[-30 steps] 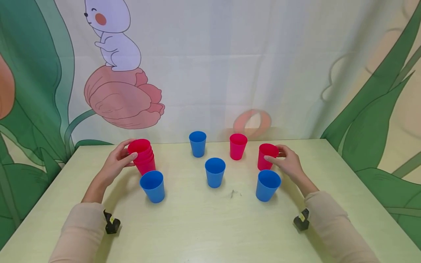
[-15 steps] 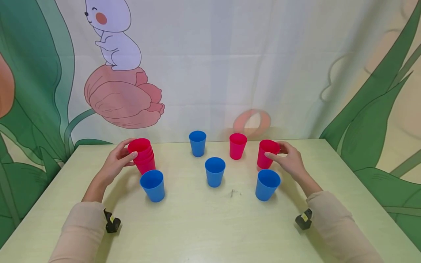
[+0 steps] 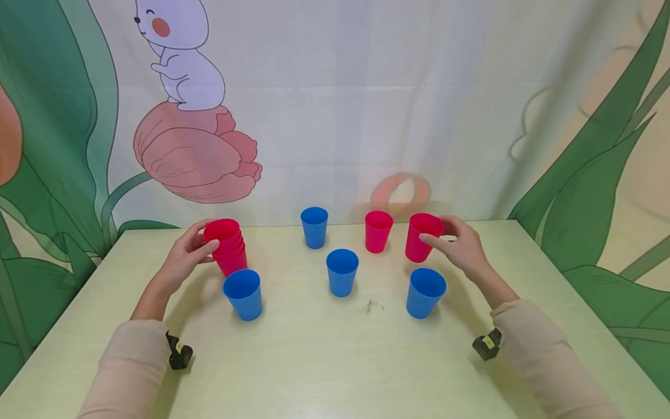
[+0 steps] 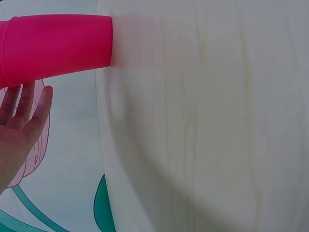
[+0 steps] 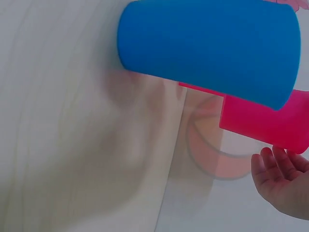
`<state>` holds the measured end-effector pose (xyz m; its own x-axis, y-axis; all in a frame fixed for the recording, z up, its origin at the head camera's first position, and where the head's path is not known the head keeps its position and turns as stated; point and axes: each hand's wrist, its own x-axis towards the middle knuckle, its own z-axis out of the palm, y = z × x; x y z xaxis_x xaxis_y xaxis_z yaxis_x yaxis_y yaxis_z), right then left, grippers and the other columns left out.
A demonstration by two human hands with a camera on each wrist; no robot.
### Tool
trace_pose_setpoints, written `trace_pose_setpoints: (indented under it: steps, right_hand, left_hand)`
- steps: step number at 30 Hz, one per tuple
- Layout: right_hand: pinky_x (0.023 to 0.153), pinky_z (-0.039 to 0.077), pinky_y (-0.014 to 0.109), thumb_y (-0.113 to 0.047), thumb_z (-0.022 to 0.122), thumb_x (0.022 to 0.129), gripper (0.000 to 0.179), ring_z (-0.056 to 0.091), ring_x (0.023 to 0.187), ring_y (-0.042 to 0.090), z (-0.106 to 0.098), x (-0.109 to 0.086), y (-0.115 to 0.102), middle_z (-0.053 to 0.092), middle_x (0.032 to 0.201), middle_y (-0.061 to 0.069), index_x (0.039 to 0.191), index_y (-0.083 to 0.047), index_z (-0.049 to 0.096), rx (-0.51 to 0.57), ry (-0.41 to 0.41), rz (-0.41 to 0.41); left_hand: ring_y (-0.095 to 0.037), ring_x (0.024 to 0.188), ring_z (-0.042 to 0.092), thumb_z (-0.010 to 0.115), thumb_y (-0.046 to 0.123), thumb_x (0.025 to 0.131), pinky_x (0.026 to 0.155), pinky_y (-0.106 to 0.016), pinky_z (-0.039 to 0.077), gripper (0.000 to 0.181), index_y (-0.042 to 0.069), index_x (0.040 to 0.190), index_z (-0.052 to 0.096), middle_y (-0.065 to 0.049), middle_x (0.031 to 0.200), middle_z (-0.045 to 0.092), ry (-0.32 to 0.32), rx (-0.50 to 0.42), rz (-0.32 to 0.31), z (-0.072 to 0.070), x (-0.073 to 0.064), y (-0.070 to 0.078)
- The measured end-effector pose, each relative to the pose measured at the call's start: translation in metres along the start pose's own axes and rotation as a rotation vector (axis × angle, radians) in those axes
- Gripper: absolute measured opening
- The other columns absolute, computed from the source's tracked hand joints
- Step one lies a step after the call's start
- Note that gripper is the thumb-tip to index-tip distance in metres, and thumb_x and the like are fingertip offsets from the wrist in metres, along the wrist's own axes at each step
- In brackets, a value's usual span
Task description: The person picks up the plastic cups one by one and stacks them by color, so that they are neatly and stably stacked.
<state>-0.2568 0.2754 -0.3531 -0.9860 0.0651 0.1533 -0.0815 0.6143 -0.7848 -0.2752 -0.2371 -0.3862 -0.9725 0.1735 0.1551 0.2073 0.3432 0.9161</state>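
My left hand (image 3: 184,256) grips the upper part of a stack of nested red cups (image 3: 230,250) at the left of the table; the stack's base meets the tabletop in the left wrist view. On the right, my right hand (image 3: 460,244) pinches a single red cup (image 3: 419,247) near its rim, thumb in front and fingers behind. That cup is raised off the table and slightly tilted. In the right wrist view the raised red cup (image 5: 263,121) is partly hidden behind a blue cup (image 5: 207,48). Another red cup (image 3: 378,233) stands upright just left of it.
Blue cups stand upright: one (image 3: 243,297) in front of the stack, one (image 3: 342,273) mid-table, one (image 3: 314,228) at the back, and one (image 3: 426,295) before my right hand. A printed curtain (image 3: 293,116) hangs behind the pale table (image 3: 314,361).
My right hand has lifted its red cup off the table, moving it up and slightly left. The left hand and its stack stay in place.
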Motion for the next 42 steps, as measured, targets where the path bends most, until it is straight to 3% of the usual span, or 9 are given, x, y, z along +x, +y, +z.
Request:
trace_pose_setpoints:
  steps: [26, 31, 42]
  right_hand:
    - [0.075, 0.050, 0.035, -0.036, 0.069, 0.081, 0.062, 0.053, 0.102, 0.030, -0.001, 0.000, -0.055, 0.055, 0.117, 0.014, 0.130, -0.007, 0.045, 0.040, -0.053, -0.131]
    - [0.077, 0.051, 0.037, -0.033, 0.070, 0.081, 0.061, 0.053, 0.103, 0.030, 0.003, 0.002, -0.066, 0.055, 0.118, 0.013, 0.130, -0.007, 0.045, 0.067, -0.069, -0.149]
    - [0.079, 0.051, 0.039, -0.031, 0.071, 0.080, 0.059, 0.054, 0.102, 0.028, 0.023, 0.008, -0.087, 0.053, 0.119, 0.011, 0.129, -0.009, 0.046, 0.141, -0.098, -0.161]
  left_hand:
    - [-0.015, 0.104, 0.048, 0.055, 0.035, 0.092, 0.085, -0.038, 0.050, 0.067, 0.013, 0.145, 0.022, -0.018, 0.131, 0.042, 0.001, 0.012, -0.008, 0.000, 0.003, -0.004]
    - [-0.013, 0.102, 0.048, 0.054, 0.032, 0.092, 0.083, -0.033, 0.051, 0.066, 0.013, 0.146, 0.020, -0.019, 0.133, 0.041, -0.002, 0.002, -0.012, -0.001, 0.002, -0.003]
    - [-0.012, 0.102, 0.049, 0.054, 0.033, 0.092, 0.084, -0.036, 0.050, 0.066, 0.011, 0.145, 0.022, -0.015, 0.128, 0.043, 0.000, -0.008, -0.002, 0.000, 0.002, -0.003]
